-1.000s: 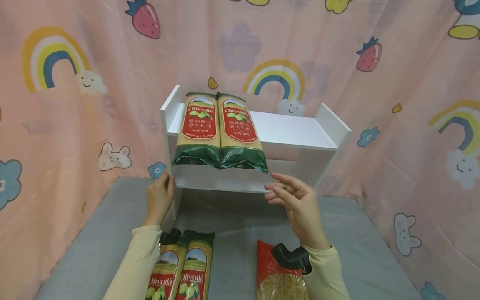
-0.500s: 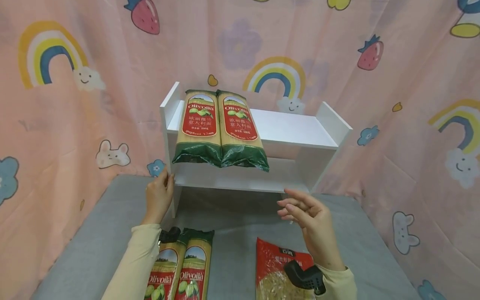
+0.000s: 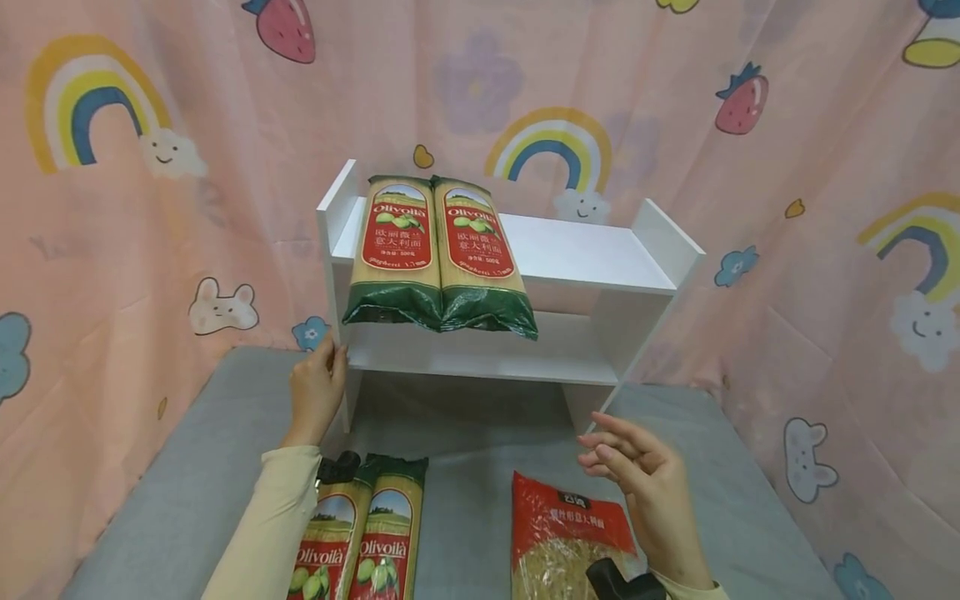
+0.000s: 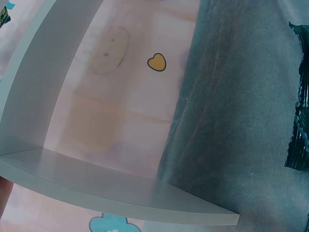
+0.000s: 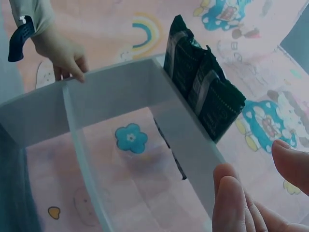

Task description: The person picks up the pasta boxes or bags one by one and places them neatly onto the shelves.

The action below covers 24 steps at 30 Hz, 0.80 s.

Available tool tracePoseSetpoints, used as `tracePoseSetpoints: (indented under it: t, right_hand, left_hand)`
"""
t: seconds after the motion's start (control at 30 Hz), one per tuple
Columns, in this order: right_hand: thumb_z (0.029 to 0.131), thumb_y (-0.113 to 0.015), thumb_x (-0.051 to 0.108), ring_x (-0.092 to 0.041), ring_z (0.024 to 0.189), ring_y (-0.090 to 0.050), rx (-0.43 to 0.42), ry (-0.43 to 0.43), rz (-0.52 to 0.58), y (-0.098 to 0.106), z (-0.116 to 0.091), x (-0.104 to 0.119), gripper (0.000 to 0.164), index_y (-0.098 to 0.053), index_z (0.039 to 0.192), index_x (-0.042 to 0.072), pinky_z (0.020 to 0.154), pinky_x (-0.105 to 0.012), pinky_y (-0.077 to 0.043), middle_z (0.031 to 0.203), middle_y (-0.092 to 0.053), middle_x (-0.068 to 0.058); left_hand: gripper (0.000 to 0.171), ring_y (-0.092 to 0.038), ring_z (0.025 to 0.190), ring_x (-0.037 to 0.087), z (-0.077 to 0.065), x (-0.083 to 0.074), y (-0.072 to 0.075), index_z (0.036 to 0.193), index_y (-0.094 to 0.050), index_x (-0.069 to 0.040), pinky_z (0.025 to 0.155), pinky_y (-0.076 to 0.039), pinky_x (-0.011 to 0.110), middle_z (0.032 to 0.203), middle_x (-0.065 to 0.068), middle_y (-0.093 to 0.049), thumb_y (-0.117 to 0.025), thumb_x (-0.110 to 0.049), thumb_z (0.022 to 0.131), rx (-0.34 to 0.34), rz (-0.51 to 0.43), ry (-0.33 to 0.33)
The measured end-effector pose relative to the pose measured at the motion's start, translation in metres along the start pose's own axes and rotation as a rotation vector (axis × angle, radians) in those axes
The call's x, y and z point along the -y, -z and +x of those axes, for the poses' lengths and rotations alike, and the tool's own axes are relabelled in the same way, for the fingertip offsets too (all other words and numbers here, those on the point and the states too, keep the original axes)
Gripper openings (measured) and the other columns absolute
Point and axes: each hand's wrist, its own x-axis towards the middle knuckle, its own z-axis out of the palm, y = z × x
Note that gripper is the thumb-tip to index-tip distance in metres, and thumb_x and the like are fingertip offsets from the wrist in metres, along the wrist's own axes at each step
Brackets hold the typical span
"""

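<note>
My left hand (image 3: 315, 396) holds the left side panel of a white two-tier shelf (image 3: 577, 254), thumb and fingers at its front edge; in the right wrist view that hand (image 5: 63, 53) grips the panel's rim. Two spaghetti packs, a left one (image 3: 393, 287) and a right one (image 3: 483, 296), lie side by side on the top tier, their green ends jutting past the front edge. My right hand (image 3: 648, 487) hovers with relaxed fingers in front of the shelf's lower right, holding nothing. Below it lies a red-topped bag of pasta (image 3: 570, 533).
Two more spaghetti packs, one (image 3: 326, 542) beside another (image 3: 386, 533), lie on the grey cloth (image 3: 465, 500) at the front left, partly behind my left forearm. A pink patterned curtain (image 3: 465, 83) hangs behind the shelf and along both sides.
My right hand has moved down and to the right, away from the spaghetti packs' ends, uncovering more of the red-topped pasta bag. My left hand stays on the shelf's side panel.
</note>
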Motion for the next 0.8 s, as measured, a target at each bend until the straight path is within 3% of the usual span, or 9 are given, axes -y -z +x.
tracePoseSetpoints:
  t: [0.37, 0.53, 0.67, 0.8]
  right_hand:
    - [0.094, -0.049, -0.007, -0.02, 0.075, -0.067, -0.079, -0.046, -0.024, 0.014, -0.025, -0.017, 0.03, -0.059, 0.122, -0.004, 0.065, -0.034, -0.054, 0.093, -0.07, -0.008]
    - [0.095, -0.05, -0.002, -0.019, 0.076, -0.066, -0.13, -0.132, -0.035, 0.025, -0.037, -0.027, 0.03, -0.064, 0.119, 0.008, 0.067, -0.033, -0.054, 0.094, -0.071, -0.006]
    - [0.096, -0.048, -0.002, -0.017, 0.078, -0.067, -0.139, -0.168, 0.021, 0.036, -0.046, -0.035, 0.033, -0.066, 0.116, 0.017, 0.068, -0.031, -0.054, 0.096, -0.07, -0.006]
    - [0.097, -0.048, -0.001, -0.017, 0.079, -0.067, -0.139, -0.192, 0.055, 0.045, -0.053, -0.041, 0.033, -0.067, 0.115, 0.018, 0.069, -0.03, -0.053, 0.097, -0.07, -0.006]
  left_hand:
    - [0.027, -0.064, 0.066, 0.039, 0.0, 0.0, 0.0, 0.114, -0.059, 0.011, 0.056, -0.049, 0.05, 0.079, 0.028, -0.065, -0.059, -0.004, 0.092, 0.005, 0.013, 0.008]
    - [0.024, -0.059, 0.056, 0.033, -0.001, 0.001, -0.001, 0.109, -0.061, 0.011, 0.051, -0.045, 0.045, 0.07, 0.023, -0.063, -0.06, -0.004, 0.091, -0.004, 0.029, 0.002]
    - [0.021, -0.052, 0.05, 0.028, 0.0, 0.0, -0.001, 0.106, -0.062, 0.011, 0.049, -0.039, 0.041, 0.065, 0.02, -0.06, -0.06, -0.004, 0.091, -0.004, 0.032, -0.001]
    - [0.025, -0.057, 0.055, 0.032, 0.001, -0.001, 0.0, 0.111, -0.06, 0.012, 0.051, -0.044, 0.044, 0.07, 0.024, -0.062, -0.059, -0.003, 0.092, -0.002, 0.022, 0.005]
